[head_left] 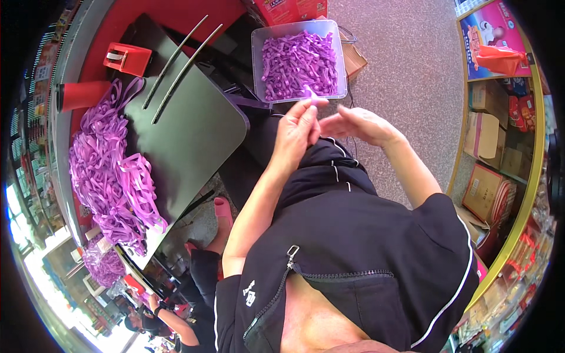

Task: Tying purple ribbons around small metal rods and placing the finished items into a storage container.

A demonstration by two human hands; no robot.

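My left hand [296,130] is closed, thumb against fingers, pinching a small purple ribbon piece [313,94] whose pale end sticks up past the fingertips. Just to its right is my right hand [366,127], its fingers stretched out toward the left hand with nothing visible in them. Both hands are above my lap, at the near edge of a clear plastic tub [276,100]. Many short purple ribbon pieces [300,62] fill that tub. At the left, a large tangled heap of purple ribbon loops [109,170] lies on a dark table [194,112].
On the table are two thin dark rods [182,73], a red tape dispenser [128,59] and a red cylinder [85,96]. Shelves with cardboard boxes [482,191] line the right side. Another person [170,320] sits at the lower left near a bundle of purple ribbon [105,265].
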